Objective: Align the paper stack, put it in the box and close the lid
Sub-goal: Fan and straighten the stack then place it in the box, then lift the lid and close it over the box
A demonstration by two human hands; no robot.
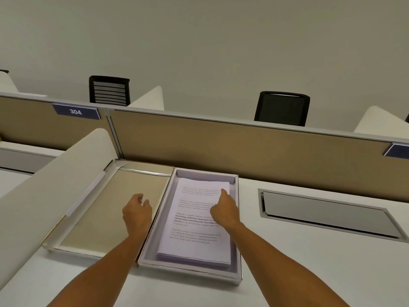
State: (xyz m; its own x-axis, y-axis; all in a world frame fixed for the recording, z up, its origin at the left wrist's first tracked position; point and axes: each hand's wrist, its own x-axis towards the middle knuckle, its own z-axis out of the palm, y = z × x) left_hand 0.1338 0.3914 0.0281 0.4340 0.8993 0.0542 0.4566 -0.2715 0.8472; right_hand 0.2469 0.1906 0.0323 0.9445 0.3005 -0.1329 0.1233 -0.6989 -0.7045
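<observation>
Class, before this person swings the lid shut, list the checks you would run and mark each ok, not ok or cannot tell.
1. Paper stack inside the box: ok.
2. Stack edges squared: not ok, lower sheets fan out at the near edge.
3. Right hand off the stack: not ok, it rests on the paper.
4. Left hand gripping the lid: not ok, it hovers above.
5. Lid lying open, unobstructed: ok.

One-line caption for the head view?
Paper stack lies in the open box; right hand rests on it, left hand over the lid.
</observation>
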